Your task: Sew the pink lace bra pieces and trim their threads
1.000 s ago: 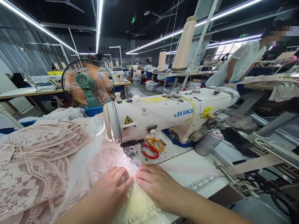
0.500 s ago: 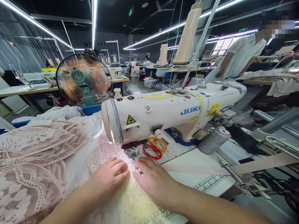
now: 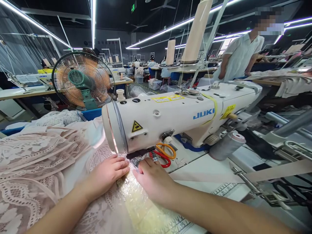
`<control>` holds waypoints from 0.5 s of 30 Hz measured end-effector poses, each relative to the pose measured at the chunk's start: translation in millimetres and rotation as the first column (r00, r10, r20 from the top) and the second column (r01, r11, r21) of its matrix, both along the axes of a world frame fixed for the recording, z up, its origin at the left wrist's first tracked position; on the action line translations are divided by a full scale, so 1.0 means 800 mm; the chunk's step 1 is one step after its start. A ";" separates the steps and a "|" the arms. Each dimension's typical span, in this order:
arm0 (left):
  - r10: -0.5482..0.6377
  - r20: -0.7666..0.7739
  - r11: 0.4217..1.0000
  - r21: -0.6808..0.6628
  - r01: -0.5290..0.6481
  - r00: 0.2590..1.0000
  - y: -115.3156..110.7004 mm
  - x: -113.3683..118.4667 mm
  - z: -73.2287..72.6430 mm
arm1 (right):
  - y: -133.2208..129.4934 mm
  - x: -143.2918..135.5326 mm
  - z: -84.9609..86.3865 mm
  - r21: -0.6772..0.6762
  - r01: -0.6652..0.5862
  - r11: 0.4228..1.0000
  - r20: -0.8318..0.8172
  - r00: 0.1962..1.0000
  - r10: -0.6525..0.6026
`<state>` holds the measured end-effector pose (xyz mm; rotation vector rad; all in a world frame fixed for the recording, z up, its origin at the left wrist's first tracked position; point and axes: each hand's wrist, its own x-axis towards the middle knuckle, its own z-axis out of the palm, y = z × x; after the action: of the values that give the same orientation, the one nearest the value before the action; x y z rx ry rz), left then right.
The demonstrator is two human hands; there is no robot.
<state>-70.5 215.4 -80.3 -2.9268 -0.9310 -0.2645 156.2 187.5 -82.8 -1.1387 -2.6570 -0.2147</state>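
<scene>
A white sewing machine [image 3: 151, 117] stands over pale pink lace fabric [image 3: 95, 162]. My left hand [image 3: 108, 174] lies flat on the lace, left of the needle area, fingers stretched forward and holding nothing. Right of the needle area, my right hand [image 3: 154, 182] has bent fingers, its thumb and index fingertips close together; what they pinch is hidden. Shiny clear film over a yellowish sheet [image 3: 138, 201] lies between and below my hands. Scissors with orange and red handles [image 3: 168, 152] rest just behind my right hand.
Piled lace [image 3: 31, 152] covers the left side. A fan [image 3: 84, 81] stands behind it. A grey thread cone [image 3: 227, 146] and a beige strap [image 3: 280, 170] through metal guides are at right. A person in a white shirt [image 3: 240, 55] stands beyond the machine.
My right hand has moved up closer to the needle area, and my left hand slightly left and forward. The view has shifted a little. The person behind has moved left in view.
</scene>
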 end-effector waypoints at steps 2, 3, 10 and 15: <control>0.010 0.003 0.999 -0.040 -0.010 1.000 0.005 -0.001 0.003 | 0.001 -0.001 -0.002 -0.007 0.016 1.000 -0.003 1.000 -0.016; 0.017 0.003 0.998 -0.062 -0.017 1.000 0.007 0.000 0.005 | 0.001 -0.001 -0.003 -0.014 0.018 1.000 -0.002 1.000 -0.018; 0.198 0.007 0.965 -0.177 -0.193 0.980 0.017 0.007 0.019 | 0.002 0.002 -0.007 -0.057 -0.008 0.998 -0.010 1.000 0.007; 0.231 -0.106 0.969 -0.069 -0.239 0.967 0.018 0.004 0.028 | 0.000 -0.001 -0.004 -0.089 0.011 0.996 0.013 1.000 -0.010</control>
<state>-67.0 230.1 -58.0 -2.8309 -1.2875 -0.0722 155.6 187.5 -86.2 -1.1817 -2.6969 -0.1059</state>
